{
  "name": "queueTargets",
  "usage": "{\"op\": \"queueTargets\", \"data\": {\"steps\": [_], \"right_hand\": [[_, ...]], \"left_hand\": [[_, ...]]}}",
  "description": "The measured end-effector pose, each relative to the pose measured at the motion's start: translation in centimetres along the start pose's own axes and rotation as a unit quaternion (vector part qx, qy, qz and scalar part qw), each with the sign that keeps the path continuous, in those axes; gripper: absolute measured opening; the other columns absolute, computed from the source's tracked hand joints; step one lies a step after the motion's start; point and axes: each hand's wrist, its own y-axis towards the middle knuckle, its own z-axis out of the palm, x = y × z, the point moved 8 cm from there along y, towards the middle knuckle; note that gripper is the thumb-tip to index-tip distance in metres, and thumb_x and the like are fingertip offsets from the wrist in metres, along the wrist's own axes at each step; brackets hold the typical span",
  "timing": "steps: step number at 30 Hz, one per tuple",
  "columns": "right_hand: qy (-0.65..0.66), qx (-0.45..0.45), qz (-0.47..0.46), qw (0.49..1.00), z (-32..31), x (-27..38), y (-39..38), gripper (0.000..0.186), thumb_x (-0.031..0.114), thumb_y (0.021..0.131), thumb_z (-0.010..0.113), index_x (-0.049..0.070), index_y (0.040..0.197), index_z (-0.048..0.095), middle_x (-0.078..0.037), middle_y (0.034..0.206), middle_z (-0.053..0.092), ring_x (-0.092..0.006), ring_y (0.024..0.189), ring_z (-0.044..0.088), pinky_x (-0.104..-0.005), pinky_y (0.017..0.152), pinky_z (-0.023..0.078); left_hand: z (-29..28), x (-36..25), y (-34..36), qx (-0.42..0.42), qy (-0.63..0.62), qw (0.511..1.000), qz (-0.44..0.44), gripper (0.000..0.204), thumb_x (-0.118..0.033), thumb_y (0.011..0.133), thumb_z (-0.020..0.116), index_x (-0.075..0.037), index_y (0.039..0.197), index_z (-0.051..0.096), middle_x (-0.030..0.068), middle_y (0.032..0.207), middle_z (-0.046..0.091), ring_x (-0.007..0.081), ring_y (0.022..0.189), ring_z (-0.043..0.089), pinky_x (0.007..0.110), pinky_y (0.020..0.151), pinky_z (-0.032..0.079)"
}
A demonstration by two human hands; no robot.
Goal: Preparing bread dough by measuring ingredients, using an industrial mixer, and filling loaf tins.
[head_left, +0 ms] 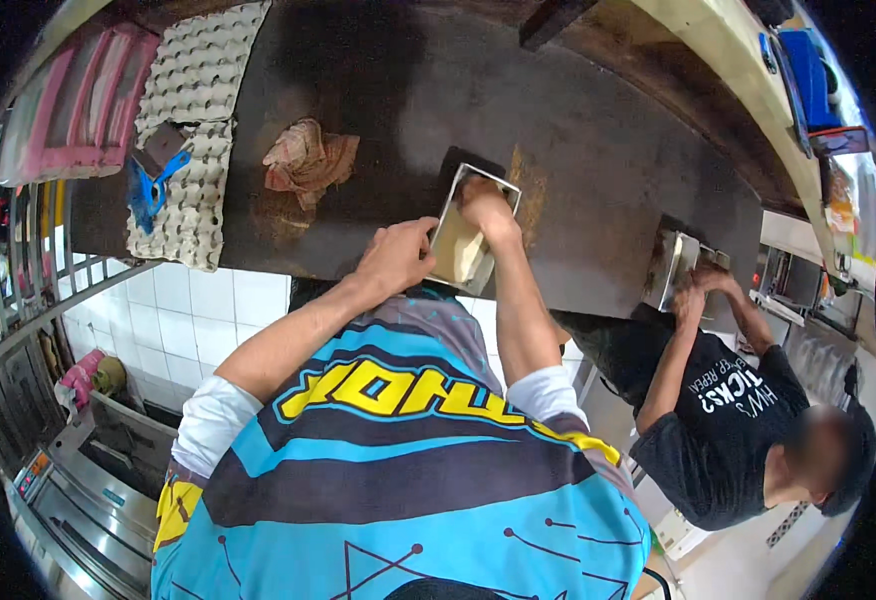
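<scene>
A rectangular metal tin (446, 208) with a pale inside lies at the near edge of a dark table (388, 130). The left hand (398, 255) is against its left side, the fingers bent; whether they really grip the rim, one cannot tell. The right hand (488, 208) reaches inside, and its fingers are too blurred to say if they are closed. The tin is probably light and stiff, maybe a little slippery; the long sides seem the best place to hold. To the left are a crumpled cloth (310, 165) and egg trays (198, 75); to the right, a co-worker (718, 430) handles another tin (680, 262).
</scene>
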Motion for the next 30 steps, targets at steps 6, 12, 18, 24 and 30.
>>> {"op": "queueTargets", "data": {"steps": [6,12,18,24,30], "right_hand": [[0.145,-0.010,0.005,0.989,-4.4,0.1,-4.2,0.028,0.015,0.080,0.059,-0.003,0.099,0.066,-0.025,0.104,0.065,-0.0378,0.100,0.063,-0.0425,0.082,0.051],[0.163,-0.028,-0.099,0.981,-11.0,5.6,-6.2,0.030,0.020,0.080,0.059,-0.003,0.098,0.066,-0.025,0.104,0.064,-0.0388,0.097,0.063,-0.0431,0.080,0.050],[0.001,0.121,-0.092,0.988,-3.1,5.8,0.0,0.027,0.017,0.080,0.058,-0.002,0.097,0.068,-0.024,0.104,0.065,-0.0382,0.093,0.064,-0.0440,0.079,0.050],[0.020,0.057,-0.165,0.984,-3.0,6.1,0.1,0.023,0.015,0.080,0.055,0.000,0.092,0.069,-0.022,0.102,0.067,-0.0364,0.092,0.066,-0.0431,0.079,0.052],[0.026,0.088,-0.049,0.995,-0.1,7.4,1.4,0.025,0.016,0.081,0.054,-0.001,0.092,0.069,-0.024,0.100,0.067,-0.0369,0.093,0.066,-0.0440,0.081,0.053]], "left_hand": [[-4.7,2.9,4.7,0.054,0.262,0.964,0.008,0.045,-0.031,0.079,0.065,-0.023,0.123,0.061,0.0142,0.092,0.068,0.0325,0.084,0.067,0.044,0.071,0.054],[-7.9,7.1,3.0,-0.081,0.147,0.977,-0.132,0.047,-0.037,0.086,0.061,-0.013,0.126,0.059,0.0186,0.098,0.067,0.0358,0.085,0.066,0.046,0.076,0.052],[-6.0,7.0,0.3,-0.069,-0.047,0.979,-0.188,0.051,-0.030,0.087,0.063,-0.008,0.131,0.054,0.0194,0.096,0.067,0.0302,0.082,0.067,0.040,0.078,0.052],[-3.9,8.7,-1.7,-0.065,-0.229,0.948,-0.210,0.052,-0.012,0.087,0.063,-0.009,0.137,0.048,0.0089,0.089,0.067,0.0176,0.077,0.067,0.030,0.073,0.052],[-2.7,9.4,-1.8,-0.074,-0.307,0.921,-0.228,0.052,-0.006,0.088,0.061,-0.009,0.138,0.048,0.0055,0.084,0.062,0.0121,0.076,0.065,0.027,0.071,0.050]]}}
